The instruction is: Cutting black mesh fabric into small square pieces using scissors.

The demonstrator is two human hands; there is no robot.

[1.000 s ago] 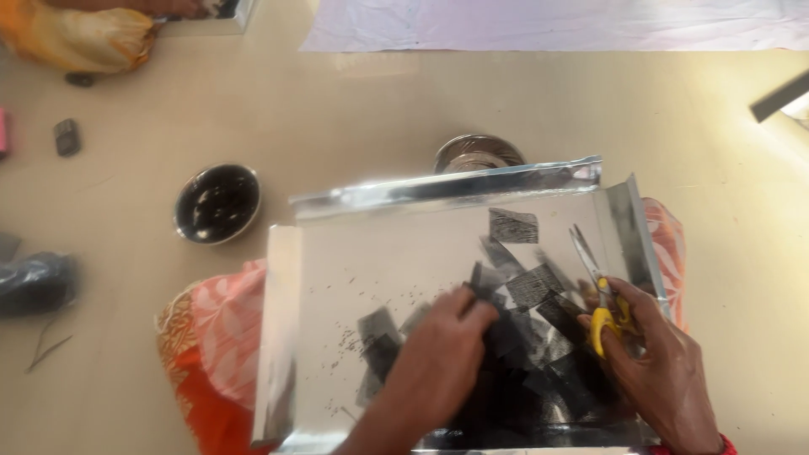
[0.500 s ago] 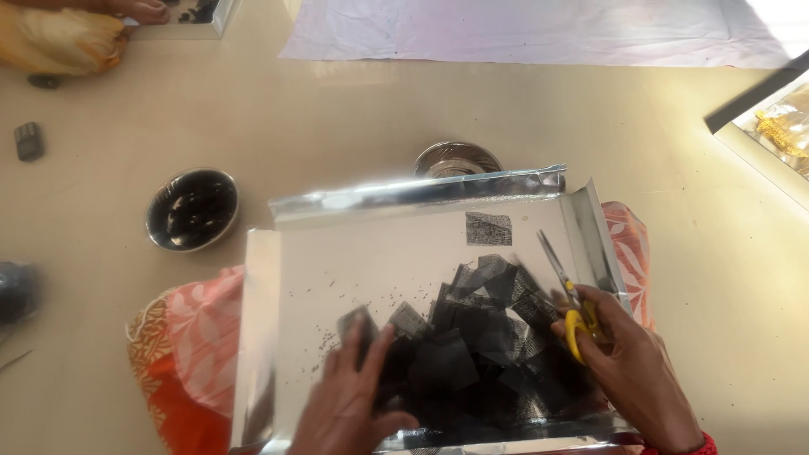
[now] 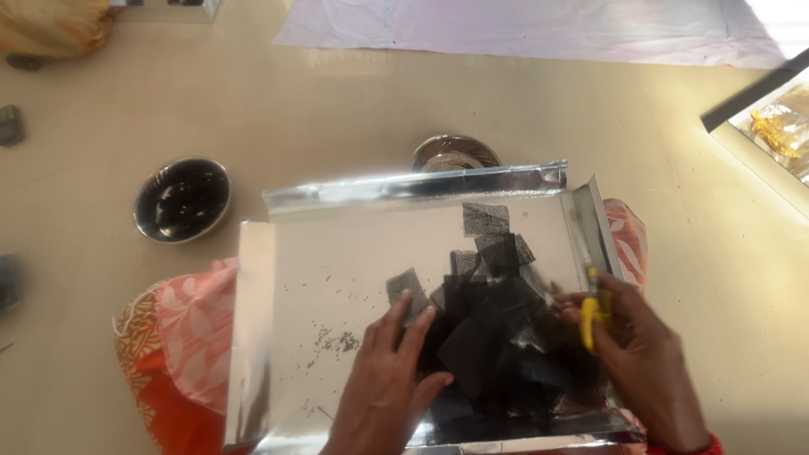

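A dark-filled steel bowl (image 3: 182,199) is seen on the floor to the left of the silver tray (image 3: 253,337), well apart from it. Orange patterned cloth (image 3: 173,345) is visible beneath the tray's left edge. The tray itself is a shallow, shiny rectangle with raised walls, and fine dark specks are scattered on its bare left half.

The left hand (image 3: 389,379) is laid flat inside the tray near its front edge, fingers spread and extended, nothing being gripped; the fingertips are pressed onto the left margin of a pile of black mesh squares (image 3: 493,337). The pile is heaped in the right half of the tray, with one loose square lying towards the tray's back wall and another just beside the left fingertips.

A second steel bowl (image 3: 455,153) is partly hidden behind the tray's back wall.

The right hand (image 3: 645,354) is held over the tray's right wall, closed around yellow-handled scissors (image 3: 588,291), whose blades are pointed away towards the tray's back right corner. A white sheet (image 3: 539,29) is spread on the floor far behind the tray.
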